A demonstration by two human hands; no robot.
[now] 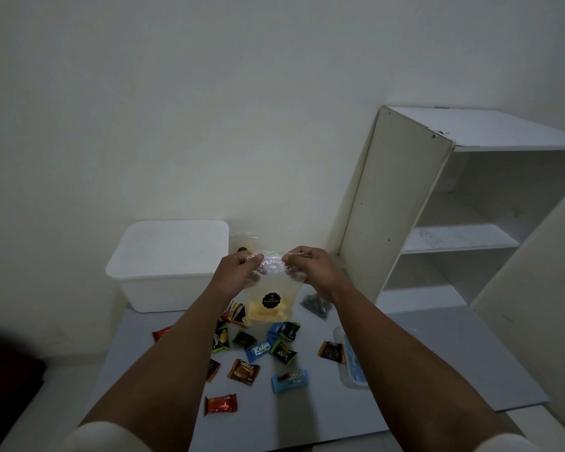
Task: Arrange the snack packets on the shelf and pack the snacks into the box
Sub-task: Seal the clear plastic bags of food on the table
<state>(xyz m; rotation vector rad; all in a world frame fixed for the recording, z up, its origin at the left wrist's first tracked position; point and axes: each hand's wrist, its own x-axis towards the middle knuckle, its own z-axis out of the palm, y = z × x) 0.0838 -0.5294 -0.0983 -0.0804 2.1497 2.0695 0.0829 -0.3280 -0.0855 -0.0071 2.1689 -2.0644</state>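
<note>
A clear plastic packet of yellow chips (269, 305) with a round black label hangs in the air above the grey board. My left hand (238, 270) pinches its top left corner and my right hand (310, 267) pinches its top right corner. Several small snack packets (258, 350) in blue, green, orange and red lie scattered on the board below. A white lidded box (167, 262) stands at the back left. The white shelf unit (454, 236) stands at the right, its shelves bare. Behind my left hand, a second clear packet (243, 241) leans by the box.
The grey board (421, 353) lies on the floor against a plain wall. A clear tub with a blue lid (353, 360) sits at its right, and a small dark packet (317, 305) lies under my right wrist. Something dark red (0, 386) is at the far left.
</note>
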